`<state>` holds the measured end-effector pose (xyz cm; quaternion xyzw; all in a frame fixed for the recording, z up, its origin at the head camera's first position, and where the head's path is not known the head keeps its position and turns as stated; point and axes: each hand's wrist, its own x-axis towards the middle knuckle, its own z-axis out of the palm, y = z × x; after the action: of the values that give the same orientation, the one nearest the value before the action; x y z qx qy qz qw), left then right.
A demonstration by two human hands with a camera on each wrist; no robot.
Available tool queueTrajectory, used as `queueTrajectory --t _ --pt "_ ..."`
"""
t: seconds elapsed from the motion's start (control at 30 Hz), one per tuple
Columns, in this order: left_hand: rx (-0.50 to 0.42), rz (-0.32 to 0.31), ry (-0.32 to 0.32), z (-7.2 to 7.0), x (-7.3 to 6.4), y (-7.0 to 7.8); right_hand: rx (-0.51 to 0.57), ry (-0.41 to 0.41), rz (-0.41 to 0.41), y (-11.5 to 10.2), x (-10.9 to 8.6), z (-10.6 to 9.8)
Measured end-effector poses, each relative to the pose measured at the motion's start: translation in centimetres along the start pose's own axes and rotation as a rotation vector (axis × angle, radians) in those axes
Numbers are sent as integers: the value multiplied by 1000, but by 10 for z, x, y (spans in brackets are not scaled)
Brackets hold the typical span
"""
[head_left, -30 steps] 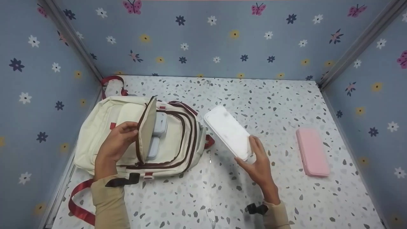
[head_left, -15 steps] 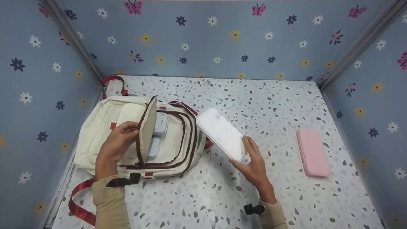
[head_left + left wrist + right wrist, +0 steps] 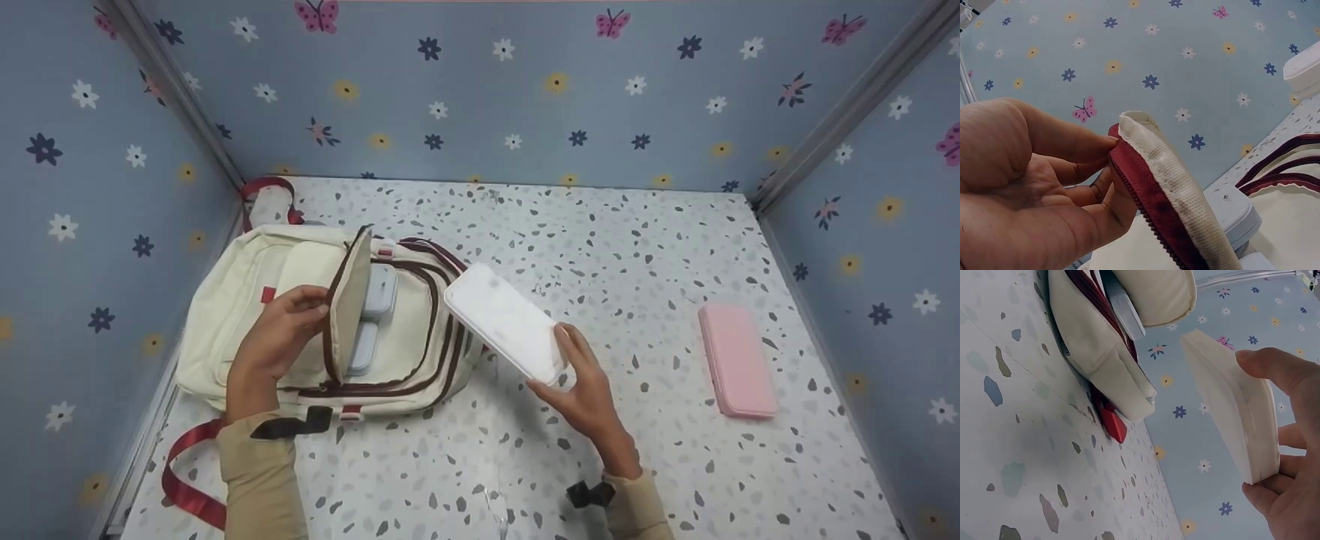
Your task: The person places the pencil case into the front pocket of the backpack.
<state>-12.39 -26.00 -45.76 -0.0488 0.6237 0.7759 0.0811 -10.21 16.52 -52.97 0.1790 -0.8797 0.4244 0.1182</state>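
A cream backpack (image 3: pixel 225 315) with dark red zips lies on its back at the left, its front pocket unzipped. My left hand (image 3: pixel 277 337) pinches the edge of the pocket flap (image 3: pixel 1168 185) between thumb and fingers and holds it raised. Two pale blue-grey cases, one farther back (image 3: pixel 380 291) and one nearer (image 3: pixel 364 349), lie inside the pocket, partly hidden by the flap. In my right hand (image 3: pixel 581 386) is a flat white rectangular case (image 3: pixel 502 319), gripped by its near end. It is tilted above the table, with its far end over the backpack's right edge.
A pink case (image 3: pixel 739 360) lies on the speckled white table (image 3: pixel 600 240) at the right. Blue flowered panels (image 3: pixel 495 90) stand behind and at both sides. A red strap (image 3: pixel 184 487) trails from the bag near the left edge.
My right hand has moved left with the white case, bringing it from beside the backpack to above its right edge. The left hand stays on the flap.
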Motion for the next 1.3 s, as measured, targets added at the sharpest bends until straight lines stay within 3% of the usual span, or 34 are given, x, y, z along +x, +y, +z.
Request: queueTrajectory --t 0.3,0.97,1.3 --pt "3 -14 -2 1 0 0 49 -43 7 1 0 10" --pt "-13 -6 4 2 1 -1 33 -93 -60 -13 2 26" --pt "-15 -11 -3 1 1 -1 27 -155 -64 -21 3 36"
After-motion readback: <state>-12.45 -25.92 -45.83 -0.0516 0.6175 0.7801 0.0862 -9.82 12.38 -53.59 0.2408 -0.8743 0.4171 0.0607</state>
